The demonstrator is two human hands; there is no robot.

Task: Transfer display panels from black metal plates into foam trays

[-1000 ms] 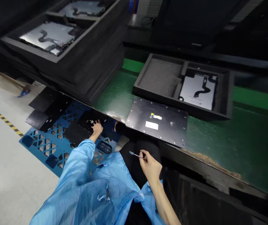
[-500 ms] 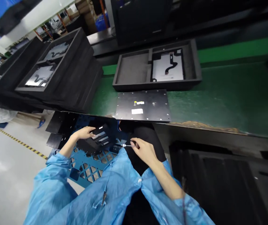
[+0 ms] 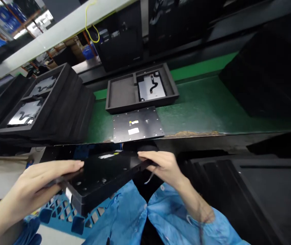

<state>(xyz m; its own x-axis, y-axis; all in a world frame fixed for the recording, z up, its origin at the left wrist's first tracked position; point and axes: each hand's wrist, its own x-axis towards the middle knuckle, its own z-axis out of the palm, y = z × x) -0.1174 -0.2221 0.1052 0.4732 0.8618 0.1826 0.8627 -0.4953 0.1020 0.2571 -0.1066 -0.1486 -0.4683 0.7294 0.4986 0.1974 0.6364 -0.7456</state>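
**One laid down, one held aloft**

I have the black slab (image 3: pixel 107 173) at lower centre: left hand (image 3: pixel 39 180) closed round one end, right hand (image 3: pixel 164 166) pinching the other plus a thin tool (image 3: pixel 150 176). A similar panel (image 3: pixel 141 126) already lies on the desk (image 3: pixel 199 114), mid-frame.

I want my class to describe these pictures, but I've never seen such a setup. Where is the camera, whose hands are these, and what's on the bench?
There is no robot arm here, just one person's bare hands, in blue sleeves. Every picture comes from a camera worn on that person's head, looking forward and down. The left hand and right hand hold a thick black panel between them; a thin tool juts from under the right hand. On the green bench lie another black panel with a white label and, behind it, a foam tray holding a silvery part.
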